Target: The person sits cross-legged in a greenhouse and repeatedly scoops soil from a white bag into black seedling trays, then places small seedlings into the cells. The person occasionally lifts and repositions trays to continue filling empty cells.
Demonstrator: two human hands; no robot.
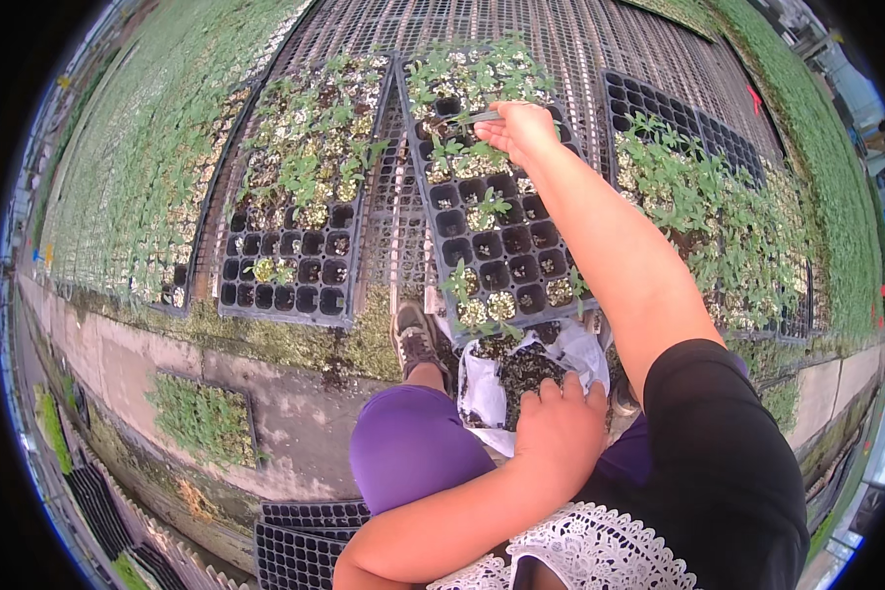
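My right hand (518, 131) reaches over a black plastic seedling tray (422, 177) and grips a thin metal tool (478, 117), perhaps tweezers, whose tip is beside an uncovered cell and a small seedling. Green seedlings fill much of the tray's far part; among its near cells, many are without plants. My left hand (562, 424) rests low between my knees, over a white plastic bag (481, 387) holding dark growing mix (529, 372). Its fingers point at the mix; whether it holds anything is hidden.
Further seedling trays stand at left (287, 318) and right (708, 140) on the slatted mesh bench (394, 214). One seedling tray (205, 419) lies on the concrete floor (295, 420). Stacked trays (302, 549) with bare cells are at lower left. My shoe (415, 335) is beside the bag.
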